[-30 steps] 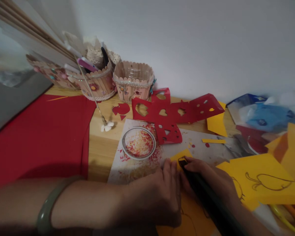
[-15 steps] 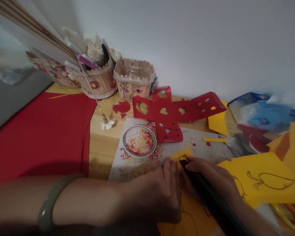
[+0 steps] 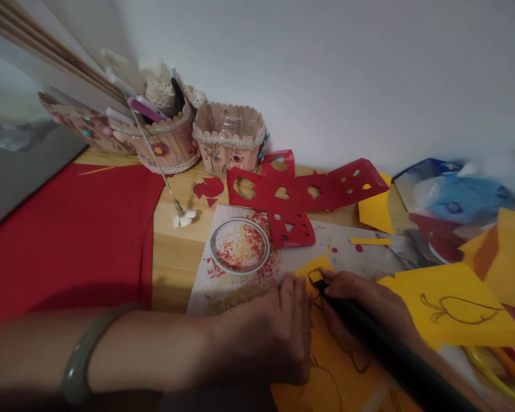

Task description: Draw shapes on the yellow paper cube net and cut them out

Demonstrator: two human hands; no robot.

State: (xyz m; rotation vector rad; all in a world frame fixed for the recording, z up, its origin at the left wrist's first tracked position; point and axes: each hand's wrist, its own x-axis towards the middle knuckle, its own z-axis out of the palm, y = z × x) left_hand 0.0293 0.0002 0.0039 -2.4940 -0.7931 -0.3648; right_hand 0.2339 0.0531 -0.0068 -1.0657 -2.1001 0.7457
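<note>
My right hand (image 3: 375, 309) is closed around a thick black pen-shaped tool (image 3: 364, 329), which slants down to the right. Its tip meets a small outline drawn near the top of a yellow-orange paper sheet (image 3: 300, 395). My left hand (image 3: 270, 332) lies on the same sheet, just left of the tip, with fingers together and pressing down. Some of its fingers are hidden. More dark curved lines are drawn lower on the sheet. To the right lies another yellow sheet (image 3: 412, 286) with a dark drawn shape with curling lines.
A red cut-out cross (image 3: 298, 200) and an oval ring (image 3: 212, 252) amid red and yellow scraps lie ahead. Red sheets (image 3: 68, 229) are at left. Decorated stick baskets (image 3: 229, 154) stand along the wall. Yellow-handled scissors (image 3: 480, 366) and a blue bag (image 3: 467, 197) are at right.
The view has shifted slightly, so most things sit a little further left. The tool tip has moved slightly over the sheet and more of the drawn outline beside it shows. Both hands keep their poses.
</note>
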